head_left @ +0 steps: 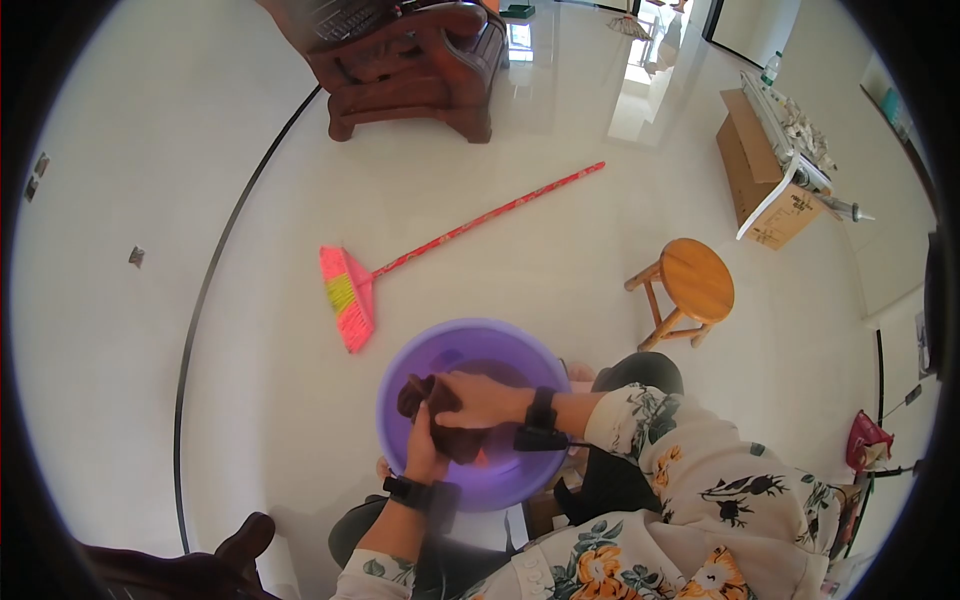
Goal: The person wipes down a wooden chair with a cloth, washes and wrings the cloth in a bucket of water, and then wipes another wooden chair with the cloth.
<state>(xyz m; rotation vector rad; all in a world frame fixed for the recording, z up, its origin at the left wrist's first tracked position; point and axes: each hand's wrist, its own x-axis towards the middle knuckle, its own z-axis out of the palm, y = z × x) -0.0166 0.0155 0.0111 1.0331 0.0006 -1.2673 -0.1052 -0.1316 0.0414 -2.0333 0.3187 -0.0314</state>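
Cloth (460,443), brown and bunched, is pinched by fingers of the left hand (424,452) and right hand (485,398), with the purple tub (455,338) under them, so this looks like rubbing or squeezing, and the next move likely needs a tight grip.

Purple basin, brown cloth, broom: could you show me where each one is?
Purple basin (430,354): head view, on its inner wall.
Brown cloth (460,443): head view, on its lower part.
Broom (490,216): head view, on its red handle.
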